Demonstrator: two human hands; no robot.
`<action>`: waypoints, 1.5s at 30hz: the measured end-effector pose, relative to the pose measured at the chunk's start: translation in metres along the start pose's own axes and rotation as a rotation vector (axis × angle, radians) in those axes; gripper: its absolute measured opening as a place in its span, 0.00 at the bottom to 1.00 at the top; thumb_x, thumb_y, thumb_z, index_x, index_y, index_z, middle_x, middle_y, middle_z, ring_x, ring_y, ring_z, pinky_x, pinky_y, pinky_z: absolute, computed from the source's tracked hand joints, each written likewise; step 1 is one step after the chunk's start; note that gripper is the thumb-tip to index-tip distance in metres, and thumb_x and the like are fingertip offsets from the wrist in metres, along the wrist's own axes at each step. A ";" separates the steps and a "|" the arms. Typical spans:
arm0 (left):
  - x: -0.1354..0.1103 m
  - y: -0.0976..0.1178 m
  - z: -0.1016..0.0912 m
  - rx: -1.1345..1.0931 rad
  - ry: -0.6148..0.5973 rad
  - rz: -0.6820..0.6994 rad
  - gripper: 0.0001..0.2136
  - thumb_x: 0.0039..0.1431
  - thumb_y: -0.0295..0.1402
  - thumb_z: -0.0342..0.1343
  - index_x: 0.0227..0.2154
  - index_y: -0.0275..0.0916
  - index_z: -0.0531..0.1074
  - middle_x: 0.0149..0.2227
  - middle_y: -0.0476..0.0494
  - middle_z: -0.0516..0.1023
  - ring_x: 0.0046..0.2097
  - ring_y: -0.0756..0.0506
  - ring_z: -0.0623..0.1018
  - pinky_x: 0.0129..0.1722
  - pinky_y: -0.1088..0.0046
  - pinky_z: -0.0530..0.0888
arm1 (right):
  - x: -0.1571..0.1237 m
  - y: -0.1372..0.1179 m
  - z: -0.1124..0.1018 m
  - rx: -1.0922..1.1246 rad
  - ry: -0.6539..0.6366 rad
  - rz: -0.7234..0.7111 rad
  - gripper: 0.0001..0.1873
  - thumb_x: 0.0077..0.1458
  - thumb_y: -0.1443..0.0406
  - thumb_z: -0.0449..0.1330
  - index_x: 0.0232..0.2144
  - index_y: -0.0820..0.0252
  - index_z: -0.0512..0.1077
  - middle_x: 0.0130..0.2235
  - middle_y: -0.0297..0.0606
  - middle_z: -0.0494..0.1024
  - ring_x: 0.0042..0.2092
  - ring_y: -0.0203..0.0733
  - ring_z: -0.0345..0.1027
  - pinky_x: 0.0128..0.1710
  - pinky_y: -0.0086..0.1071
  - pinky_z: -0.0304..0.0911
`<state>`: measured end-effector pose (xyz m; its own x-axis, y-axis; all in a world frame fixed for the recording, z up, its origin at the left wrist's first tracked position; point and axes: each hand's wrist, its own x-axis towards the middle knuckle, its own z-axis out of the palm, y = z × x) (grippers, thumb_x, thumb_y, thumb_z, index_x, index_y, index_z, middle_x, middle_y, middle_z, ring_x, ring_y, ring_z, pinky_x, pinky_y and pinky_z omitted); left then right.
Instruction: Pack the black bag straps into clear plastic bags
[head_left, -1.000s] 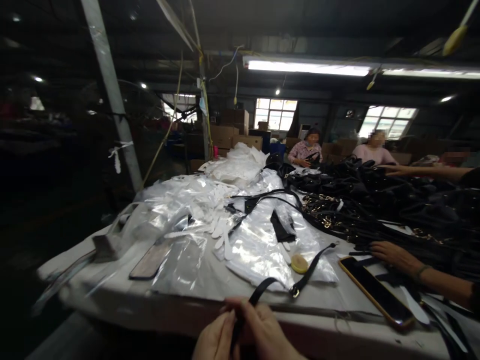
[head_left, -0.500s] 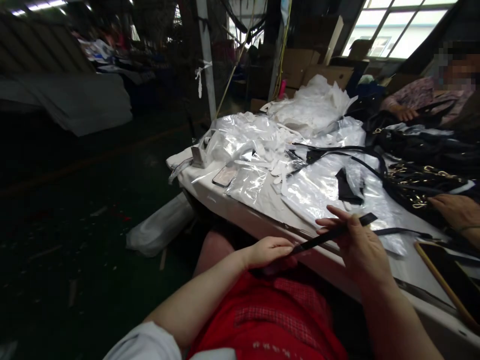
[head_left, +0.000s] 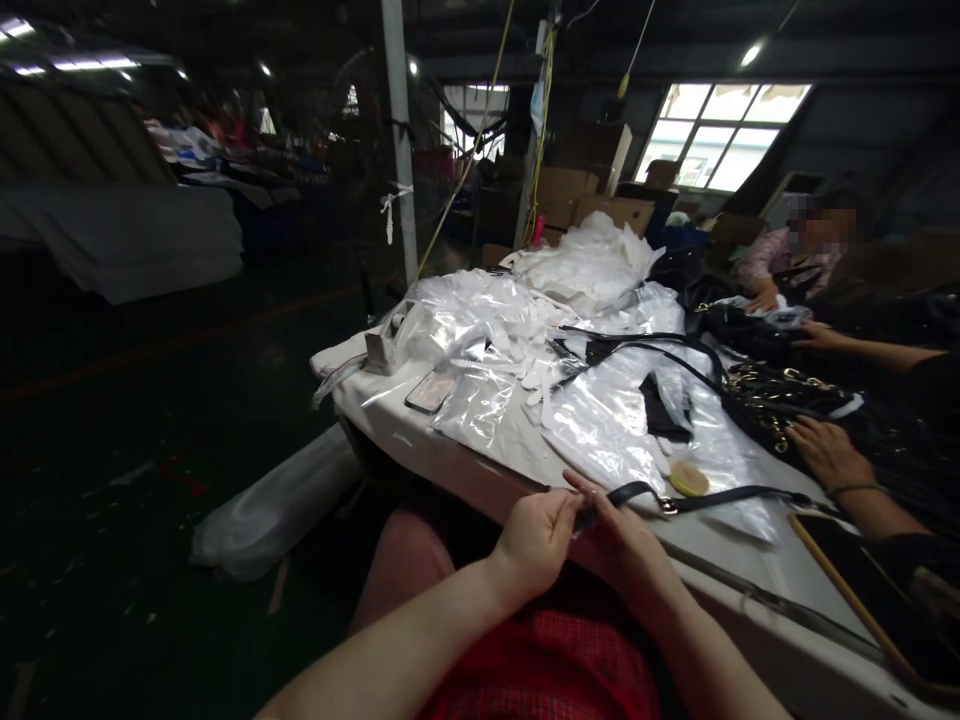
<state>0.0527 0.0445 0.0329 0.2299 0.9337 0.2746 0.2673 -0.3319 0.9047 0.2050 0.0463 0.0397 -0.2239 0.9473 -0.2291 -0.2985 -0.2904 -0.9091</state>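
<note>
Close together at the table's front edge, my two hands work on a black strap [head_left: 731, 495]. My left hand [head_left: 534, 538] is closed in a pinch on the strap's near end, which the fingers mostly hide. Against it, my right hand [head_left: 634, 545] grips the same strap, its fingers bent over it. From there the strap loops up and runs right across the table, past a gold-coloured buckle [head_left: 667, 506]. A round yellowish disc [head_left: 688, 478] lies just behind the buckle. Clear plastic bags [head_left: 600, 430] spread beyond my hands, with a black piece [head_left: 664, 408] among them.
Phones lie on the table, one near the left [head_left: 430, 391] and a larger one [head_left: 862, 590] at the right edge. Black straps with gold clips [head_left: 780, 390] heap up at right, where a co-worker's hands [head_left: 832, 455] rest. Another person sits beyond. A metal pole [head_left: 399, 150] stands behind.
My hands have come together, the right moving left and inward to the left hand. The strap's buckle and the yellowish disc now show. A co-worker's second hand has appeared at right; the view has shifted.
</note>
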 end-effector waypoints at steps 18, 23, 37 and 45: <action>0.049 0.032 0.003 -0.097 -0.047 -0.032 0.23 0.66 0.50 0.38 0.23 0.41 0.64 0.14 0.53 0.63 0.18 0.50 0.64 0.21 0.74 0.59 | 0.012 -0.055 0.017 -0.089 0.030 -0.306 0.23 0.53 0.51 0.65 0.46 0.59 0.78 0.42 0.41 0.83 0.47 0.44 0.74 0.51 0.35 0.65; 0.053 0.030 -0.014 -0.001 0.045 0.052 0.22 0.66 0.47 0.40 0.21 0.41 0.62 0.16 0.52 0.62 0.21 0.50 0.64 0.24 0.74 0.60 | 0.012 -0.046 -0.002 0.445 -0.054 0.123 0.22 0.56 0.51 0.62 0.33 0.67 0.78 0.32 0.42 0.83 0.36 0.39 0.78 0.40 0.29 0.71; 0.037 0.032 -0.030 -0.108 -0.257 -0.109 0.26 0.64 0.53 0.39 0.21 0.39 0.66 0.17 0.50 0.71 0.20 0.50 0.70 0.22 0.77 0.64 | 0.001 -0.113 -0.019 -0.186 0.153 -0.336 0.24 0.50 0.53 0.68 0.45 0.59 0.77 0.38 0.43 0.83 0.37 0.44 0.78 0.33 0.31 0.72; 0.056 0.058 -0.012 -0.587 -0.283 -0.175 0.30 0.53 0.63 0.47 0.31 0.36 0.68 0.19 0.49 0.73 0.17 0.50 0.72 0.18 0.78 0.64 | -0.004 -0.160 0.033 -0.519 0.051 -0.379 0.34 0.48 0.41 0.63 0.48 0.59 0.77 0.40 0.47 0.83 0.38 0.49 0.77 0.38 0.40 0.71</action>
<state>0.0696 0.0792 0.1043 0.4868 0.8694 0.0845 -0.2114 0.0234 0.9771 0.2231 0.0844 0.1981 -0.1428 0.9804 0.1359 0.1420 0.1562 -0.9775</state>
